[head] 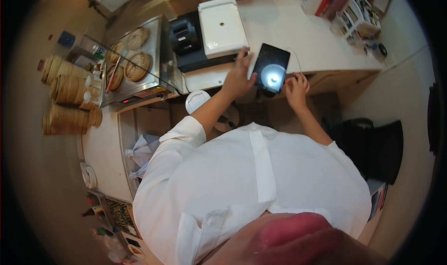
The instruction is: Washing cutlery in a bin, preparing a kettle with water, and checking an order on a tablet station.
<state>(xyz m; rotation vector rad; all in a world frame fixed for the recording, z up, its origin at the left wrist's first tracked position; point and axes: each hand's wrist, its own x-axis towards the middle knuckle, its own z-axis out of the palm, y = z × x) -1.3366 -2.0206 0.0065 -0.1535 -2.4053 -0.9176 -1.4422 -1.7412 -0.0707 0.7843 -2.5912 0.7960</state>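
A black tablet (271,68) stands tilted at the front edge of the white counter, a bright round glare on its screen. My left hand (240,74) is at the tablet's left side, fingers spread and thumb at its edge. Its fingertips come close to a white box-like case (223,27), though contact is unclear. By the tablet's lower right corner, my right hand (297,90) has its fingers bent; whether they grip the edge or a thin white cable (297,57) is hard to see.
Left of the case sit a black receipt printer (183,36) and a steel steamer cabinet (162,52) topped with bamboo baskets (138,66). More bamboo steamers (68,88) are stacked at far left. A white stationery holder (361,22) is at back right, a black chair (380,149) beside me.
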